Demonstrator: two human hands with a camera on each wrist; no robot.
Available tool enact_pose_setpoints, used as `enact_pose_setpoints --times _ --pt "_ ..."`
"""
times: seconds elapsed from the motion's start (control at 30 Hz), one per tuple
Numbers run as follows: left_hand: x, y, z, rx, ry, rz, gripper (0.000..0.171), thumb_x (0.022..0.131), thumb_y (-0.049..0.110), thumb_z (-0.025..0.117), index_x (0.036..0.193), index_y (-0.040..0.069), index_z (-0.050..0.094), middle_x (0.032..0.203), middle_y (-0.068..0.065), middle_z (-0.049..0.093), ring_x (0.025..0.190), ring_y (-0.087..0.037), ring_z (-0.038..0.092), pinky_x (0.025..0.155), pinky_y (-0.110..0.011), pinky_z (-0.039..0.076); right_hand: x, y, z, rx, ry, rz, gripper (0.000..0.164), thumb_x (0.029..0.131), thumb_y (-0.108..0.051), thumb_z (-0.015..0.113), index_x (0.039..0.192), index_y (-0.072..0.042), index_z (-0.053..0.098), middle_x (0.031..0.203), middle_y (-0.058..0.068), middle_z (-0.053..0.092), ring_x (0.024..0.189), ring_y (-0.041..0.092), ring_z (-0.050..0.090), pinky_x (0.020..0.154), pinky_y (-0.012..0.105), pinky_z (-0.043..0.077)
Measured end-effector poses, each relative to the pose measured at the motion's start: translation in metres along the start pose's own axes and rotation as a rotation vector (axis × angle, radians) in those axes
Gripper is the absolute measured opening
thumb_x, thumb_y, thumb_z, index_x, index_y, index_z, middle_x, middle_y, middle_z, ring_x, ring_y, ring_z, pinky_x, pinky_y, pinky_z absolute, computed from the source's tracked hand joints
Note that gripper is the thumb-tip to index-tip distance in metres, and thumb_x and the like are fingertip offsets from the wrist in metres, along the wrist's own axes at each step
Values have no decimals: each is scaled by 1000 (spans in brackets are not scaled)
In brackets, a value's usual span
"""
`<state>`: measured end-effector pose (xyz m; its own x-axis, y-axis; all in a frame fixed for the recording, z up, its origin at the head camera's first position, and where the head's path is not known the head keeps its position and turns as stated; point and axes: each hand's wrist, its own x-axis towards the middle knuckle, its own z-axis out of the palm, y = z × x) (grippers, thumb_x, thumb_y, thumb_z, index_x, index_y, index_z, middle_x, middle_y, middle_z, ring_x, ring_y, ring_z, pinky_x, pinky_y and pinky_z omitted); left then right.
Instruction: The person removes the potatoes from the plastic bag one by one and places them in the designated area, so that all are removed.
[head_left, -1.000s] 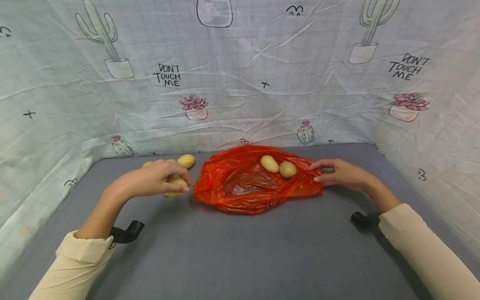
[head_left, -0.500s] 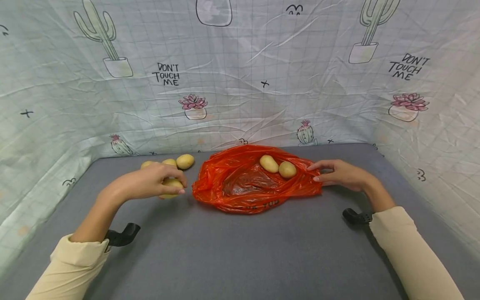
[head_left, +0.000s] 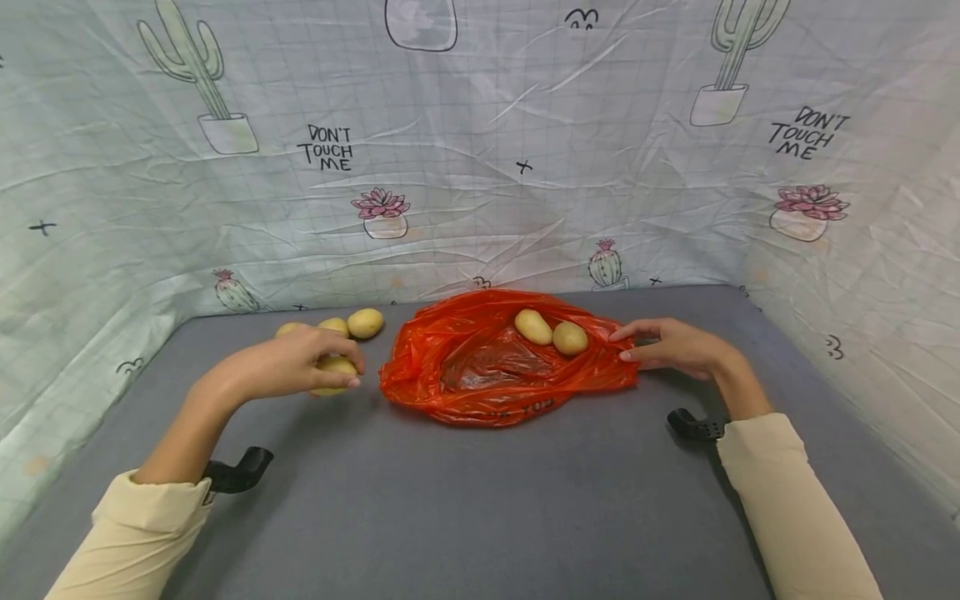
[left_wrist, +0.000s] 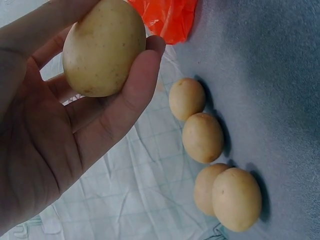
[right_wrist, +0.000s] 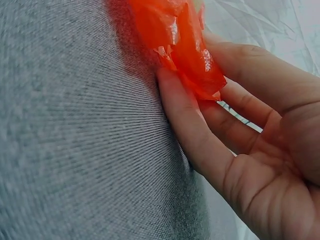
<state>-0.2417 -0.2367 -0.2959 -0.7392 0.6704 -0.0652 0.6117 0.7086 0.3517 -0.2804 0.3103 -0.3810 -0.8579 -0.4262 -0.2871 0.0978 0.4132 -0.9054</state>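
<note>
My left hand (head_left: 288, 360) grips a pale yellow potato (left_wrist: 104, 50) between thumb and fingers, just left of a red plastic bag (head_left: 411, 358). The bag lies on its side with its mouth spread wide. Two potatoes rest inside it toward the right: an oblong potato (head_left: 533, 327) and a rounder potato (head_left: 570, 338). At the bag's right end, my right hand (head_left: 678, 346) pinches the crumpled plastic (right_wrist: 175, 30) between thumb and fingers. Behind the left hand, several loose potatoes (left_wrist: 202, 137) lie on the table, partly hidden by that hand in the head view.
The grey cloth-covered table (head_left: 480, 508) extends in front of the bag. A pale fabric backdrop (head_left: 465, 158) printed with cacti and lettering encloses the back and sides. Each wrist carries a black camera mount, such as the left mount (head_left: 240, 471).
My left hand has drawn slightly left, away from the bag, with the potato still in its grasp. My right forearm has swung inward while its fingers stay on the bag.
</note>
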Motion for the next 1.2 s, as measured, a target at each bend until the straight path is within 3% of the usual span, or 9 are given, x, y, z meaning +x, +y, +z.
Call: enact_pose_setpoints --times 0.3,0.47,0.93,1.2 --pt "3 -19 -1 -9 4 -21 9 91 25 78 98 29 74 91 12 63 79 -9 57 71 -28 49 4 1 -1 -27 -6 10 53 97 -14 70 143 2 51 161 26 23 124 21 54 96 31 53" --pt "9 -28 -4 -23 -8 5 9 91 22 77 100 24 75 93 11 64 78 -9 58 71 -28 49 1 -1 0 -38 -3 19 53 97 -14 70 143 3 50 160 25 24 127 25 51 97 32 52" --pt "21 -51 -5 -64 -88 -20 15 92 29 77 102 18 74 95 11 66 86 -14 58 77 -31 48 4 -5 3 -80 21 33 49 96 -12 70 139 3 52 153 22 34 119 21 52 93 29 53" --pt "24 -60 -2 -40 -88 -15 13 90 26 79 100 19 74 94 11 66 86 -14 57 78 -31 48 4 -6 4 -79 21 37 48 96 -11 70 139 3 53 153 21 35 118 22 52 93 29 53"
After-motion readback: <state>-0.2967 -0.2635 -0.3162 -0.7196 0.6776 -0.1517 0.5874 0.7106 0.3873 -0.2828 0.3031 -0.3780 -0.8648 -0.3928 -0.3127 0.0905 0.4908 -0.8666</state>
